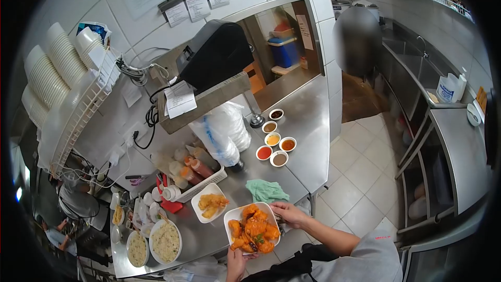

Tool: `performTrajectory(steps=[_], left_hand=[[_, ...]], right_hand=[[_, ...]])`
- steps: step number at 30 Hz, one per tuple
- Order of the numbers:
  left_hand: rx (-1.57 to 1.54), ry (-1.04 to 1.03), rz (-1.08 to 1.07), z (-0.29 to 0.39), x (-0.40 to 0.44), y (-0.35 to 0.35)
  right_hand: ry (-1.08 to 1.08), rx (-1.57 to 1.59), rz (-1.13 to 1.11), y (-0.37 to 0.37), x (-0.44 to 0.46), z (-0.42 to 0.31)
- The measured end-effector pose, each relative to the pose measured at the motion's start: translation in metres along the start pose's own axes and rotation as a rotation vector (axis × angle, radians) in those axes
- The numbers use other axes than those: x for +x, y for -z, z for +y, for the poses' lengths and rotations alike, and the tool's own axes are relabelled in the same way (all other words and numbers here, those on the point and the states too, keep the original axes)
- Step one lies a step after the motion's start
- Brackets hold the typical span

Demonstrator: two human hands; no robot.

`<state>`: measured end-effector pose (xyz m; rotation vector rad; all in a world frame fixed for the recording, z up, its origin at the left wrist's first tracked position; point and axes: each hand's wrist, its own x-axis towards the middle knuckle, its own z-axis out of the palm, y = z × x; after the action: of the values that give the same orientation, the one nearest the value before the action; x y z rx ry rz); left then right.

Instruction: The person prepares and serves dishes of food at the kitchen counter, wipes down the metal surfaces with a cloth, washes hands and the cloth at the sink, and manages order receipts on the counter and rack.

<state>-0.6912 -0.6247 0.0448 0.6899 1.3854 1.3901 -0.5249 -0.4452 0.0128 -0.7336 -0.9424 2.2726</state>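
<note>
A white square bowl [228, 228] of orange-glazed fried pieces [254, 228] is held between my two hands at the counter's front edge. My left hand [237, 263] grips its near side, with fingers under the base. At the right-hand rim, my right hand [290, 214] is closed on the bowl, its fingertips partly hidden. Just beyond, on the steel counter, stands another white bowl [201, 216] with golden fried pieces [212, 204]. A green cloth [266, 191] lies crumpled close to my right hand.
Several small sauce cups [264, 152] stand on the counter [305, 141]. A basket [206, 187] of sauce bottles and a roll of plastic bags [222, 133] are by the wall. Two large bowls [166, 243] sit at left. A blurred person [357, 42] is near the sinks [417, 62].
</note>
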Motion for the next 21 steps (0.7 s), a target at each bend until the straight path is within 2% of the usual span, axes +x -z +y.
performTrajectory(steps=[4,13,16,21], left_hand=[[0.047,0.051,-0.022,0.011,0.005,-0.019],[0.14,0.112,-0.18,0.021,0.016,-0.042],[0.154,0.16,-0.174,0.025,0.015,-0.047],[0.111,0.154,-0.157,0.02,0.013,-0.046]], right_hand=[[0.057,-0.047,0.066,0.009,-0.007,-0.017],[-0.042,-0.285,0.072,0.034,-0.015,-0.054],[0.061,-0.387,0.066,0.041,-0.013,-0.054],[0.057,-0.277,-0.01,0.038,-0.015,-0.055]])
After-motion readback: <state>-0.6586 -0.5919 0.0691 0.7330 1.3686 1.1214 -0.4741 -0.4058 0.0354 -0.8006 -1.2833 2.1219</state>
